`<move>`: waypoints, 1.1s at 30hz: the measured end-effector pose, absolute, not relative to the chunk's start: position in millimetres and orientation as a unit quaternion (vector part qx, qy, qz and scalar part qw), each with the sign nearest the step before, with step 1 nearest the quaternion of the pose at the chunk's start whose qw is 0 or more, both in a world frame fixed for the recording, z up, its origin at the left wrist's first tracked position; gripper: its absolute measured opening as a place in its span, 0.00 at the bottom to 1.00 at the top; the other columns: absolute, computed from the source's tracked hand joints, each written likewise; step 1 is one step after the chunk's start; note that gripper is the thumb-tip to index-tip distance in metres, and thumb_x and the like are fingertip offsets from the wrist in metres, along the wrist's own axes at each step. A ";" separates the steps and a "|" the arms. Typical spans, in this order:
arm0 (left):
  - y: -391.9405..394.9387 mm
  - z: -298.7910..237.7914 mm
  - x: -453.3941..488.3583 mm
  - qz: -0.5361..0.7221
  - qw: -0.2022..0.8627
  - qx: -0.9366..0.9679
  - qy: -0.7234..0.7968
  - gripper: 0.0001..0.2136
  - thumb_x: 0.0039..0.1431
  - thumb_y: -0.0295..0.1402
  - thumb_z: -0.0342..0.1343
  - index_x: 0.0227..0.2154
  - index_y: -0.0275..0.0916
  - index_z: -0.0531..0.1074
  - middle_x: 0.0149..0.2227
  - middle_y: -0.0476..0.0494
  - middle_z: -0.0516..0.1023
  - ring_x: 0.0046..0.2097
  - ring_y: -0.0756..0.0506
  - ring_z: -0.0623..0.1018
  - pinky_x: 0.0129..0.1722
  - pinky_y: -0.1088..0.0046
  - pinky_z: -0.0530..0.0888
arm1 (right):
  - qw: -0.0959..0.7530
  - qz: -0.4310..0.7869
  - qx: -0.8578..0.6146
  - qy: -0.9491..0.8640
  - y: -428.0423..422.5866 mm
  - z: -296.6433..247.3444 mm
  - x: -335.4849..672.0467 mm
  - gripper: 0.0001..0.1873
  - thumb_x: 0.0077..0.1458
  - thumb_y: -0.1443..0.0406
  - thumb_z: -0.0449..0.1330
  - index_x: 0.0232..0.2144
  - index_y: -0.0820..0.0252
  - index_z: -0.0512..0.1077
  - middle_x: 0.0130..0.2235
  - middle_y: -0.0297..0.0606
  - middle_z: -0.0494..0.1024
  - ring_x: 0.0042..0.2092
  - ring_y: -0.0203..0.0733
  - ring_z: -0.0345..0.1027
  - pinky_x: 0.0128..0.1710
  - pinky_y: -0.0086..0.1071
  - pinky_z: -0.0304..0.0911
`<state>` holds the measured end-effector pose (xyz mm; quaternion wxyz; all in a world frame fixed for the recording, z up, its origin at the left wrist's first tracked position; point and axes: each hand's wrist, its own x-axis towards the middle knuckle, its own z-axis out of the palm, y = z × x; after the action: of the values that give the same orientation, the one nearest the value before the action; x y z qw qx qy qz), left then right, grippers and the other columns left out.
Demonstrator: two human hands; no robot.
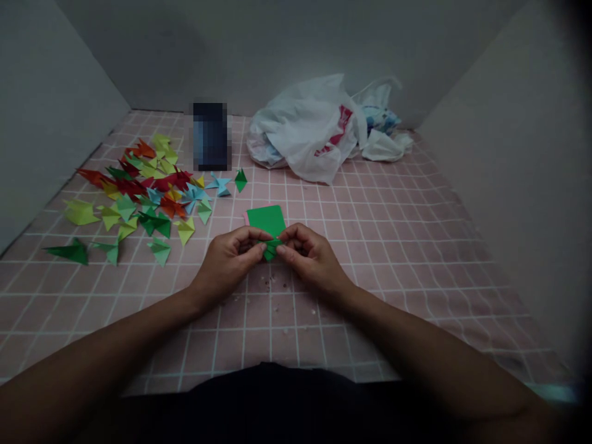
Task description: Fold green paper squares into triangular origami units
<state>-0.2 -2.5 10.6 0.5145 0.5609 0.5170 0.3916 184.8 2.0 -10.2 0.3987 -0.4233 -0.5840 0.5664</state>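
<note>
Between my two hands is a small folded piece of green paper (271, 250), pinched at both sides. My left hand (235, 250) grips its left side with thumb and forefinger. On the other side, my right hand (312, 253) closes thumb and forefinger on the right side. Just beyond my fingertips lies a stack of square paper (266, 219), green on top with a pink edge showing at its left. Part of that stack is hidden behind my fingers.
Many folded paper cranes (152, 185) in several colours cover the left of the pink checked cloth (393, 246). One green crane (240, 180) stands apart. A blurred dark rectangular object (211, 137) and white plastic bags (309, 129) are near the back wall. Small scraps (276, 308) lie before me.
</note>
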 end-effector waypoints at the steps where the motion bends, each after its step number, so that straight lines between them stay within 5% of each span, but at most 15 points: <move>1: -2.2 10.0 -0.6 0.395 0.517 0.554 0.519 0.09 0.54 0.35 0.63 0.36 0.37 0.78 0.31 0.46 0.82 0.32 0.48 0.79 0.33 0.74 0.76 | 0.394 0.563 -0.419 -0.593 1.2 -9.7 184.5 0.12 0.54 0.60 0.66 0.36 0.55 0.67 0.24 0.24 0.63 0.25 0.33 0.56 0.27 0.30 0.51; 12: -0.1 13.7 -1.0 0.394 0.589 0.487 0.510 0.08 0.51 0.34 0.64 0.34 0.37 0.77 0.27 0.49 0.80 0.30 0.50 0.79 0.33 0.74 0.76 | 0.390 0.479 -0.425 -0.662 -1.8 -12.5 185.7 0.10 0.58 0.65 0.63 0.42 0.54 0.69 0.26 0.25 0.65 0.26 0.34 0.59 0.29 0.31 0.55; 19: 0.2 12.9 -3.4 0.382 0.612 0.470 0.508 0.09 0.51 0.35 0.64 0.34 0.37 0.78 0.28 0.48 0.81 0.29 0.48 0.80 0.32 0.73 0.77 | 0.404 0.358 -0.369 -0.757 0.4 -11.5 188.8 0.04 0.62 0.66 0.59 0.39 0.54 0.75 0.37 0.38 0.79 0.38 0.42 0.71 0.41 0.37 0.66; 33: 1.5 9.7 -1.3 0.375 0.606 0.524 0.467 0.10 0.50 0.34 0.66 0.36 0.37 0.76 0.29 0.49 0.79 0.31 0.49 0.78 0.32 0.75 0.73 | 0.417 0.344 -0.420 -0.729 0.8 -8.4 188.7 0.01 0.61 0.65 0.60 0.37 0.55 0.72 0.29 0.32 0.73 0.29 0.37 0.64 0.33 0.33 0.61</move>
<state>-1.3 1.5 9.7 0.6061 0.5239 0.4666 0.3748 188.7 0.8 -8.4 0.4169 -0.4202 -0.7291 0.3437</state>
